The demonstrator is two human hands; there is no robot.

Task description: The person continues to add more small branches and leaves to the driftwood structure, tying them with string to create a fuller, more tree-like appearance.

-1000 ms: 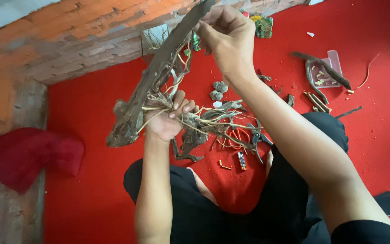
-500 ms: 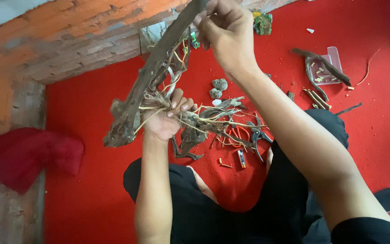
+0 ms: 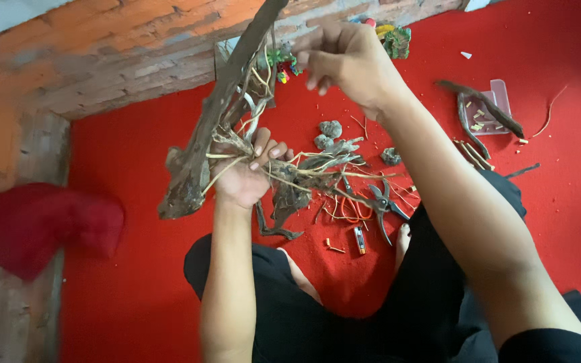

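A bright red floor covering point(image 3: 136, 282) meets an orange-painted brick wall point(image 3: 102, 60) under even daylight.

The driftwood branch point(image 3: 200, 144) is dark brown with pale tan roots. The floor point(image 3: 136, 269) is bright red, the brick wall point(image 3: 102, 60) orange and grey.

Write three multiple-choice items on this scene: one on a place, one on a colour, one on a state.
1. Where do the pliers lie?
A. On the floor by the knee
B. On the brick wall
C. In the right hand

2. What colour is the floor?
A. Green
B. Red
C. White

3. How is the driftwood piece held?
A. Lying flat on the floor
B. Raised, gripped by the left hand
C. Inside the plastic box

Key: 1 A, they rest on the floor; 2 B, the floor is red throughout; 3 B, fingers wrap its roots while the right hand reaches its top.
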